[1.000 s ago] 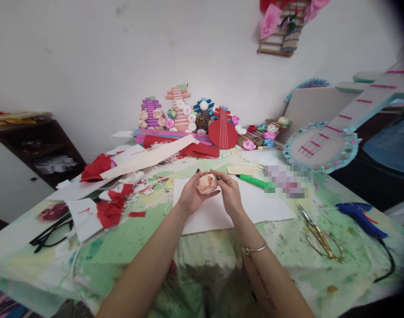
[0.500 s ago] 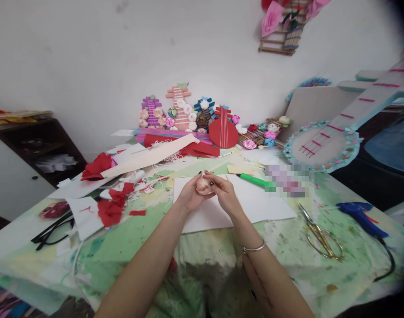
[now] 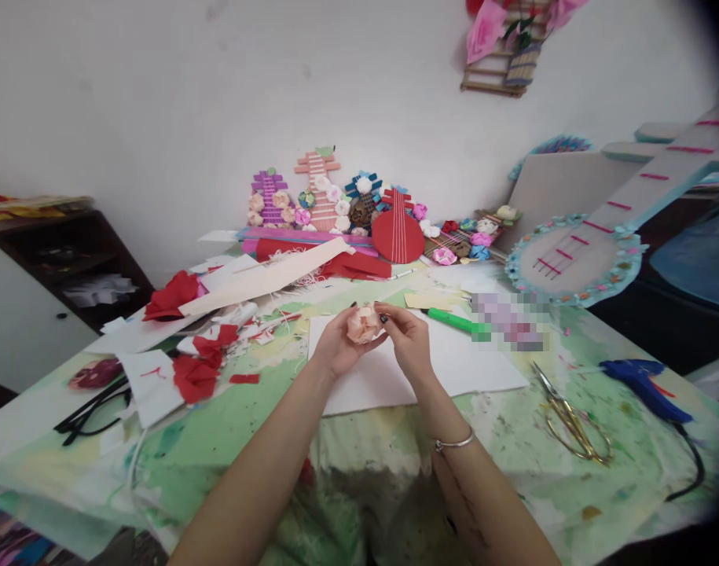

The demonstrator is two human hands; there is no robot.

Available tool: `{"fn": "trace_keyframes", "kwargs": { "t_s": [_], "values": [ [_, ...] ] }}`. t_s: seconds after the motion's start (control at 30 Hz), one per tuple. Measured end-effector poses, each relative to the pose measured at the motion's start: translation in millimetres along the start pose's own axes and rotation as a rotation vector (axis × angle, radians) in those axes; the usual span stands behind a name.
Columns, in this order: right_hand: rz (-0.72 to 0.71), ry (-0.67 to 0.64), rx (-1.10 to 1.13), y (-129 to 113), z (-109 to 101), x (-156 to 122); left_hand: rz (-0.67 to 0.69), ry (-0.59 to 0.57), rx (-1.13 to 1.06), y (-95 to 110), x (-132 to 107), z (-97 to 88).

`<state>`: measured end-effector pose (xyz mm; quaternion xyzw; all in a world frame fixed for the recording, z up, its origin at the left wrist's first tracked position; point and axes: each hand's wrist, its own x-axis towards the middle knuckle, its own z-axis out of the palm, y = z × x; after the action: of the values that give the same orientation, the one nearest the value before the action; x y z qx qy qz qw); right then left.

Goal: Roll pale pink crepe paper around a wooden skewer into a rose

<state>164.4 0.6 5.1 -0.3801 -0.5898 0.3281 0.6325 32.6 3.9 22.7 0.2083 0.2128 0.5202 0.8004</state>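
A pale peach paper flower [image 3: 362, 325] with crinkled petals rests in the curved fingers of my left hand [image 3: 334, 346], which is closed around its left side and underside. From the right, my right hand [image 3: 407, 336] pinches the flower's edge between thumb and fingers. Both hands hover over a white sheet [image 3: 465, 369] on the paint-stained green table cover. To the right of them lies a green-handled cutter [image 3: 453, 321], its handle end blurred into a pixelated patch.
Gold-handled scissors [image 3: 574, 420] and a blue glue gun [image 3: 645, 385] with a cord lie at right. Red paper scraps [image 3: 197, 377] and black-framed glasses [image 3: 97, 409] are on the left. Small decorated paper instruments, one a red lute [image 3: 398, 232], lean along the wall.
The peach flower has turned, so more of its petals show. My right hand has shifted slightly right, its fingers now at the flower's right edge.
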Motion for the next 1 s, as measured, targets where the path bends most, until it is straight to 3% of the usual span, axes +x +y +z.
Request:
{"fn": "trace_keyframes", "kwargs": {
  "t_s": [0.2,0.4,0.53,0.77,1.0],
  "values": [
    [-0.193,-0.110,-0.209,-5,1,-3,-0.020,-0.021,0.039,0,3,-5.1],
    [-0.264,-0.154,-0.274,-16,0,-3,0.025,0.000,-0.002,0,3,-6.0],
    [-0.290,-0.240,-0.376,-19,2,-4,0.015,-0.049,-0.005,0,3,-5.9],
    [-0.342,-0.100,-0.434,-16,1,-4,0.037,-0.074,0.011,1,2,-4.9],
    [-0.376,-0.201,-0.492,-17,2,-7,-0.006,-0.080,-0.051,1,2,-4.3]
  ]
}}
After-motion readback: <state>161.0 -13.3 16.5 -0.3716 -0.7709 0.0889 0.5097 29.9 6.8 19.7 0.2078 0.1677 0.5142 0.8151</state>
